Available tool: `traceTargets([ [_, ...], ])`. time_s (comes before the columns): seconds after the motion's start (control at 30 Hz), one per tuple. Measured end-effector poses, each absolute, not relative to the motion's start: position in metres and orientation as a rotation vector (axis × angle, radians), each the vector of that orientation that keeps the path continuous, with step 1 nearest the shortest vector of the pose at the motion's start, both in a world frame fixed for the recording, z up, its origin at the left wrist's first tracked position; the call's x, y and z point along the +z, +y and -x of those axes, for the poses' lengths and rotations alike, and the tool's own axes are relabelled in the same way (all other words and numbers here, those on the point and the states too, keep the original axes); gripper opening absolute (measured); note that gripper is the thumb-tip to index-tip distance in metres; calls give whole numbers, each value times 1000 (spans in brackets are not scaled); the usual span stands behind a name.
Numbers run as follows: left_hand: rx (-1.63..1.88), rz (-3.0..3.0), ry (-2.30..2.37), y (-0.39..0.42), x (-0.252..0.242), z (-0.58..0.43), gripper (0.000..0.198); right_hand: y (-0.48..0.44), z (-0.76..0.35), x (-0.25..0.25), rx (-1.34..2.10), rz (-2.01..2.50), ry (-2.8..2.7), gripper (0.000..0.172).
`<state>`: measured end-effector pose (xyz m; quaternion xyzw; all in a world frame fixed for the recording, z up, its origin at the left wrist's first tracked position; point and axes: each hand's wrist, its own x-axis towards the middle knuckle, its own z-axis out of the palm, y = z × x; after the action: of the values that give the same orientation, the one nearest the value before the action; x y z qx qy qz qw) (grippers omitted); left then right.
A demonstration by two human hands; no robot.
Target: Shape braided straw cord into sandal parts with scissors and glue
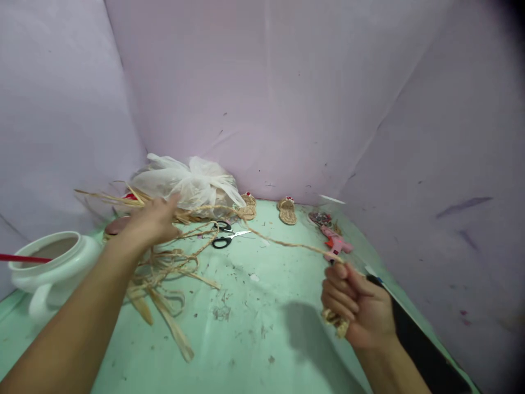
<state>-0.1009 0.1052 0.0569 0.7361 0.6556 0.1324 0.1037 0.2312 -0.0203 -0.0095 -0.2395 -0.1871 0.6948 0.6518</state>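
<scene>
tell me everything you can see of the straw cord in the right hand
The cord is thin and straw-coloured, apparently twisted plant fibre. It is pinched in the right grip, with a bulkier woven-looking bit showing below; whether the two join is hidden. From there it runs leftward, slightly wavy, past the scissors and in front of the white plastic bag toward the left grip, where blur hides any contact.

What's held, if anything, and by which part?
Right hand: tan twisted-fibre cord, pinched at its right stretch; bunched tan fibre in the fist. Left hand: blurred, cannot tell.
</scene>
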Motion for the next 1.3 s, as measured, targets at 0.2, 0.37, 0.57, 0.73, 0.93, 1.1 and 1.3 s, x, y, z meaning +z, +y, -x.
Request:
traceTargets([
  [0.2,535,-2363,1283,66,45,25,40,-29,-201,-9,1759,787,-681,19],
  [0.37,622,-1855,1007,42,27,-23,26,-29,-202,-10,1818,710,-667,16],
  [0.57,675,-1571,1148,46,14,-28,14,-24,-204,-13,1782,766,-710,19],
  [0.73,452,-1337,954,46,22,-19,23,-17,-209,-27,1363,1086,-918,27],
  [0.93,373,-1300,777,51,21,-9,30,-13,-206,-33,937,1300,-1140,25],
  [1.1,318,-1206,735,52,12,-10,34,-16,-195,-30,1017,1149,-951,24],
  [1.3,323,-1464,992,41,20,-22,28,-16,-186,-27,1023,963,-605,21],
])
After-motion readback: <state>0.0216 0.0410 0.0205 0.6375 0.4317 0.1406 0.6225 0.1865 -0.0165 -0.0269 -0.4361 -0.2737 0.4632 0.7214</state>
